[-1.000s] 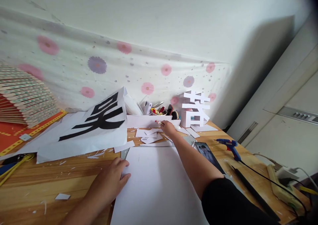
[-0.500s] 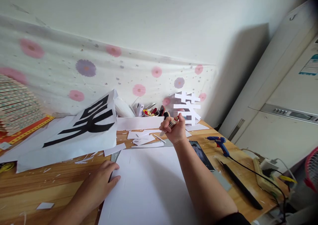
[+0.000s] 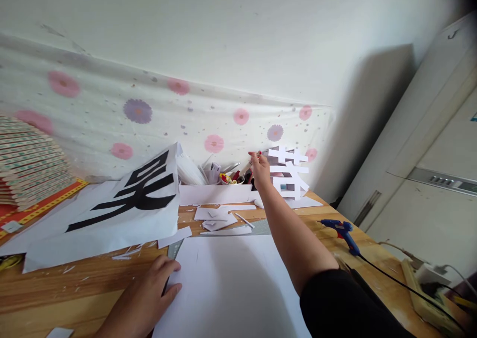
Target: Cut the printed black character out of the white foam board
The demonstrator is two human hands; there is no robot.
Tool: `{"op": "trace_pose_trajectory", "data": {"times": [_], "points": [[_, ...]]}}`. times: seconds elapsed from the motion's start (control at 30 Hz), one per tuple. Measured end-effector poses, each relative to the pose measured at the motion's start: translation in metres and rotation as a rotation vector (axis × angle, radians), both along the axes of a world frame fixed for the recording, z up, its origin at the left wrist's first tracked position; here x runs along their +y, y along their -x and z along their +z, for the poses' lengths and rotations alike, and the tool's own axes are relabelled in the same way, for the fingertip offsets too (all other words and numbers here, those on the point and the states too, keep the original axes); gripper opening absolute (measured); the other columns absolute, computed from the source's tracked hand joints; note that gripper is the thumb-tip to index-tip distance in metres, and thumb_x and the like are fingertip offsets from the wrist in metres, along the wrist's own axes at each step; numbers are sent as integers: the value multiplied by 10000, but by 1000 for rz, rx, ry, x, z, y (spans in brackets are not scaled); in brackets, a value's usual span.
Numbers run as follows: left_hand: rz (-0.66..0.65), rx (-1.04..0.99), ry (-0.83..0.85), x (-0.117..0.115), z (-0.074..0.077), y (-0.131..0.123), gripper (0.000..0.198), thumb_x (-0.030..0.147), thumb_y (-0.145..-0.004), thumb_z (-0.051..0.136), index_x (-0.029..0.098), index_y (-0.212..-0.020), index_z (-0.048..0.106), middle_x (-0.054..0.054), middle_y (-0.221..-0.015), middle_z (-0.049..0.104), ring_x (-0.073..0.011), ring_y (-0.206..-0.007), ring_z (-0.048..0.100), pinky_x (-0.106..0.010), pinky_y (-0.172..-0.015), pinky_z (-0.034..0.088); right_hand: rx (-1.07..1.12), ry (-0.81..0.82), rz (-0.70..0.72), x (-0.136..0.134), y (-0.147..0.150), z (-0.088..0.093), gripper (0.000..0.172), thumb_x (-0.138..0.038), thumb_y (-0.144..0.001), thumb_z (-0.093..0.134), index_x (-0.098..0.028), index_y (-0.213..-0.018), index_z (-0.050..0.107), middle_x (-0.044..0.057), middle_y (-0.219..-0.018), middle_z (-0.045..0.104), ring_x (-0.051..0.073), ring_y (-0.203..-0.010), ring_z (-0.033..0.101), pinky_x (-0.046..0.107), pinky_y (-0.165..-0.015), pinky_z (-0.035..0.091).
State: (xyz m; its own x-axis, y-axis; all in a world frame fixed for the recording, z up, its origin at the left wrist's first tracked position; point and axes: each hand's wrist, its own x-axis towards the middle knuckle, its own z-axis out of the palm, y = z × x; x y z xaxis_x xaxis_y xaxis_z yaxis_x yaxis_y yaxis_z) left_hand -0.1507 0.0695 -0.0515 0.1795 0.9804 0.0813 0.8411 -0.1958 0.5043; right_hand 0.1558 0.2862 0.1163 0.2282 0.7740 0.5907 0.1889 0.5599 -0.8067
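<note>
In the head view, my left hand (image 3: 151, 291) rests on the left edge of a large white board (image 3: 231, 283), thumb and fingers apart. My right hand (image 3: 261, 173) reaches to the back of the table, its fingers closed round a slim, pale pen-like tool (image 3: 246, 168) with a red end; its exact kind is hard to make out. Just left of that hand stands a low white box (image 3: 212, 194) filled with tools and small items. On its right side is a white paper cut-out character (image 3: 288, 171), standing upright and partly hidden by my hand.
A sheet with a black printed character (image 3: 137, 194) leans at the left, before stacked books (image 3: 32, 161). Paper scraps (image 3: 216, 218) lie behind the board. At the right are a blue glue gun (image 3: 343, 233) with its cord and a power strip (image 3: 428, 298).
My right hand has moved away and up with the pen-like tool, from above the board's far edge to beside the box. My left hand stays on the board's edge.
</note>
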Motion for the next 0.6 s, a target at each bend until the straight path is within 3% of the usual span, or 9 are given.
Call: {"op": "trace_pose_trajectory", "data": {"times": [0.13, 0.23, 0.33, 0.6], "points": [[5, 7, 28, -2, 1, -1, 299, 340, -849, 505, 289, -1085, 680, -61, -1245, 626, -269, -1087, 657, -375, -915, 497, -278, 86, -161, 31, 8, -7, 357, -493, -912, 489, -198, -991, 674, 49, -870, 655, 224, -938, 606, 309, -792, 465], [-2, 10, 64, -2, 1, -2, 311, 345, -845, 509, 292, -1095, 687, -69, -1271, 619, -280, -1116, 642, -393, -939, 490, -503, 181, -238, 38, 17, -24, 281, -413, -926, 510, -190, -912, 680, 62, -876, 686, 232, -892, 633, 316, -790, 450], [8, 5, 69, -2, 2, -3, 316, 339, -836, 520, 294, -1100, 687, -71, -1283, 617, -278, -1123, 638, -394, -952, 485, -702, 235, -304, 38, 26, -36, 220, -351, -936, 534, -194, -986, 680, 95, -1028, 712, 255, -993, 640, 348, -878, 428], [-3, 85, 120, -5, 16, -9, 341, 336, -848, 494, 284, -1136, 669, -75, -1303, 608, -273, -1128, 649, -376, -918, 502, -1071, 328, -292, 36, 38, -32, 297, -379, -994, 472, -218, -1154, 663, 136, -1253, 677, 287, -1185, 595, 378, -939, 412]]}}
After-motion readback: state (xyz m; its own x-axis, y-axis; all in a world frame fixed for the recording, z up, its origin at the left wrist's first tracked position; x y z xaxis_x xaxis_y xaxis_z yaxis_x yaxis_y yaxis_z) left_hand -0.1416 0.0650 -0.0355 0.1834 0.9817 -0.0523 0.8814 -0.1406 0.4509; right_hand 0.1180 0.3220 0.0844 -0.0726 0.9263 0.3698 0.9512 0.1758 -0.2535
